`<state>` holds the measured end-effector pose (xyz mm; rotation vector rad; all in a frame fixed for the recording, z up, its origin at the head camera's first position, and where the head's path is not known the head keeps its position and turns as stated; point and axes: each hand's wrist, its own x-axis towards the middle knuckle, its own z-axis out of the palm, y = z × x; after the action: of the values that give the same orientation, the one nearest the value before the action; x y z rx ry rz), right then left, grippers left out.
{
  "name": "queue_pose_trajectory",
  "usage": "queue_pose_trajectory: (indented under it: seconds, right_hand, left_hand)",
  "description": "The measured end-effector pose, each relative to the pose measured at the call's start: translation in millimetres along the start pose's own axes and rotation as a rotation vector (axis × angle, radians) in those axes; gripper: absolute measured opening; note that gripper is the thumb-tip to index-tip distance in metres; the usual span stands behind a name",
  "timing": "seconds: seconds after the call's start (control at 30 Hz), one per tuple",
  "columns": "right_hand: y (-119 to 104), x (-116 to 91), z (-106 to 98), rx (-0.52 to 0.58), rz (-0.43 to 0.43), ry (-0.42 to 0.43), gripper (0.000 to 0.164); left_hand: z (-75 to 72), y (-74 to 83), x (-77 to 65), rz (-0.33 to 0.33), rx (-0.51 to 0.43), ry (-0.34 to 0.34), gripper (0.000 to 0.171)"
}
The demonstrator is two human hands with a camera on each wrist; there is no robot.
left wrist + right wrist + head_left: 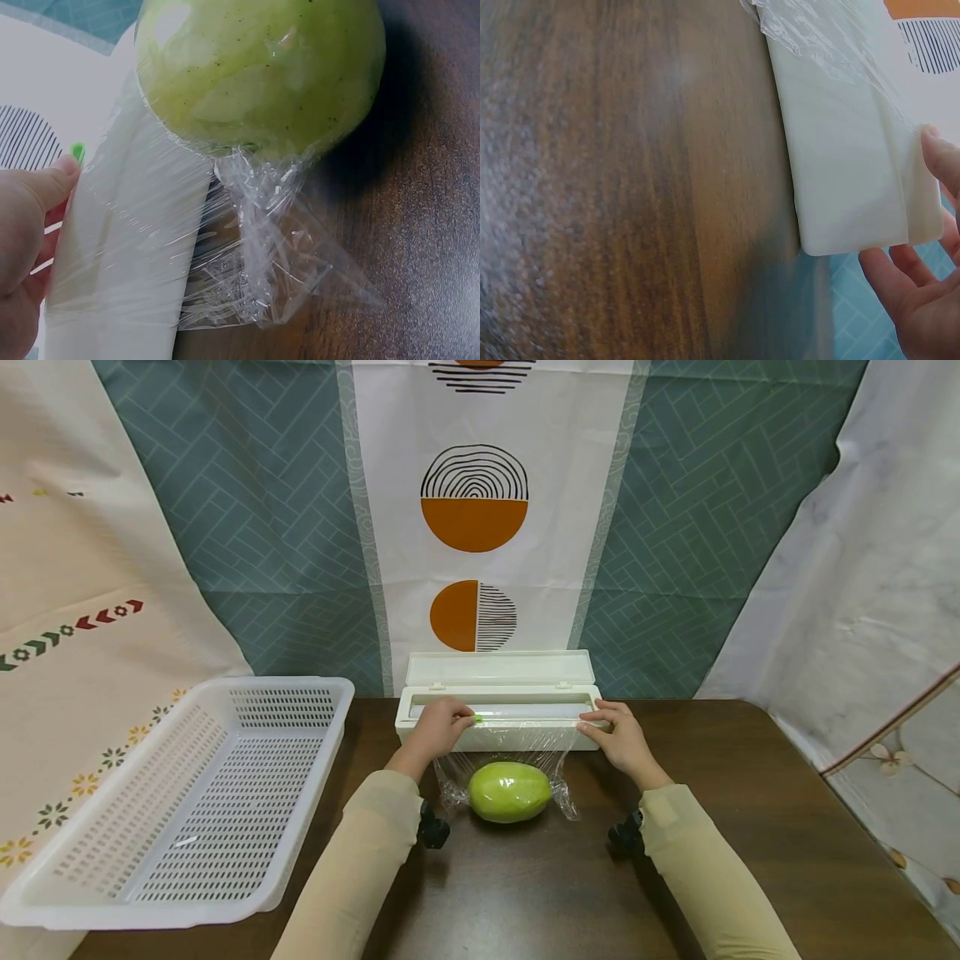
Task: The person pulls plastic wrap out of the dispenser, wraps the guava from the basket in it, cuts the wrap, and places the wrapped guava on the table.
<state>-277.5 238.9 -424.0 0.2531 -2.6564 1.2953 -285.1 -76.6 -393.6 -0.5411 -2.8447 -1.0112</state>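
A white cling film dispenser (517,741) lies with its lid (501,669) raised and a film roll (528,710) inside. My left hand (437,727) pinches the small green slide cutter (78,152) on the dispenser's top edge, left of the middle. At the right end of the box, my right hand (618,739) holds the corner, thumb (930,139) on the edge and fingers around the end. Clear cling film (255,255) runs from the dispenser to a green melon-like fruit (509,792) in front of it. Film covers the fruit, bunched and crumpled at both its ends.
A white perforated plastic basket (273,893) stands to the left, along the brown table (525,893). Behind the dispenser hangs a patterned cloth (300,527). A light marbled cloth (862,610) hangs beyond the table's right edge.
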Motion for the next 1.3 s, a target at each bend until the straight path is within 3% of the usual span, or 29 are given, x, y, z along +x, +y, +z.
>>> queue_pose_trajectory:
  seconds: [1.3]
  right_hand:
    - [-0.2,0.1,-0.7,-0.019,0.001,0.005,0.033]
  left_hand:
    - [-9.4,-6.1,-5.0,-0.031,0.025,-0.013,0.023]
